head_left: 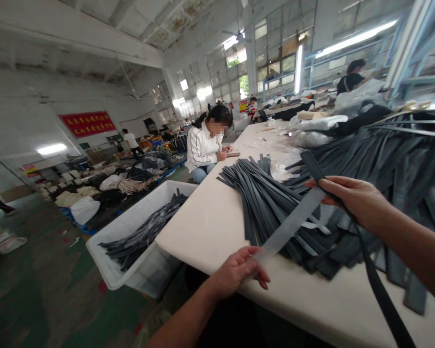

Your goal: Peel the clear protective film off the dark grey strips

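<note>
Left hand (234, 271) and right hand (358, 199) clamp their fingers on a translucent strip (288, 228) above the near edge of the tabletop (304, 292), the right also gripping a dark strap (374, 280). Straightening the strip seems the step; next calls for even tension.

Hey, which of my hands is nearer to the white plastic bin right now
Left. Your left hand is at the near edge of the table, right of the white plastic bin; your right hand is farther right, above the dark strips.

A red banner (87, 123) hangs on the pale left wall (21, 104) above a dull green floor (94, 309). Paned windows (275, 60) line the far side; at right, a tube light (355, 39) glows beside blue framing (416, 38).
</note>
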### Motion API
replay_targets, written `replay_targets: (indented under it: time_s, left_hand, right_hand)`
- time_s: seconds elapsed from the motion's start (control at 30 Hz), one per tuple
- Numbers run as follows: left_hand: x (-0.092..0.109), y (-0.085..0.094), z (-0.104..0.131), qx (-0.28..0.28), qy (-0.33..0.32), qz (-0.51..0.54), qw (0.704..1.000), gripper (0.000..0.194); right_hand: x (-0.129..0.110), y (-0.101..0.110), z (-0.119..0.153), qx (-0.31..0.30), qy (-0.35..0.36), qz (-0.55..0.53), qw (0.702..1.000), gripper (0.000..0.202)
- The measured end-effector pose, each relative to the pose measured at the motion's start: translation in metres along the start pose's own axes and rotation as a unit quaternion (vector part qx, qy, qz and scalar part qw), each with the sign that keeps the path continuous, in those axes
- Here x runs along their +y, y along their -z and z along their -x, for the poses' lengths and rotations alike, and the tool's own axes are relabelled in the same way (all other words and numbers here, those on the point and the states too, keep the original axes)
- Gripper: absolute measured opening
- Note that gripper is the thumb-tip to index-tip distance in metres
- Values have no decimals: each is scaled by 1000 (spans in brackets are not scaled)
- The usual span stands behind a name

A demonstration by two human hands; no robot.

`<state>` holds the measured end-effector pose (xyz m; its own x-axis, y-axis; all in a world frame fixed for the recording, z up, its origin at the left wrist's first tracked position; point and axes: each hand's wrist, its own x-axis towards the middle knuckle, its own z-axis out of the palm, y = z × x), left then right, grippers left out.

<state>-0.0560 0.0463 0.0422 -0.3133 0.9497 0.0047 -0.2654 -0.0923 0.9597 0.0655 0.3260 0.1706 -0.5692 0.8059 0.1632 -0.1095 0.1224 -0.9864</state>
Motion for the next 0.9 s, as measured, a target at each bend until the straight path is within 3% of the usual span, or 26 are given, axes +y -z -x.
replay_targets:
  time_s: [0.1, 0.2, 0.4, 0.53, 0.6, 0.7, 0.8, 0.9]
  left_hand:
    - [18, -3, 2, -36, 48, -53, 997, 44]
    - [31, -1, -6, -50, 102, -127, 985, 30]
    - [34, 2, -28, -101, 154, -248, 951, 23]
    - [33, -5, -38, -109, 156, -293, 937, 23]
    - [29, -8, -41, -76, 154, -216, 961, 24]
    - [20, -15, -45, 28, 132, -17, 991, 28]
    - [11, -23, -50, 112, 92, 113, 983, 26]
    - [6, -34, -55, 171, 92, 233, 953, 19]
  right_hand:
    - [0, -2, 2, -34, -43, -56, 997, 14]
    - [3, -5, -2, -22, -30, -41, 998, 14]
    - [6, -3, -8, -31, 45, -48, 997, 13]
    - [1, 4, -6, -43, 29, -44, 998, 15]
    - [3, 10, -4, -40, 5, -42, 998, 15]
    - [16, 26, 5, -3, -25, -32, 999, 14]
    - [35, 42, 33, 29, -40, -16, 999, 15]
    - [54, 45, 85, 11, -50, 35, 998, 22]
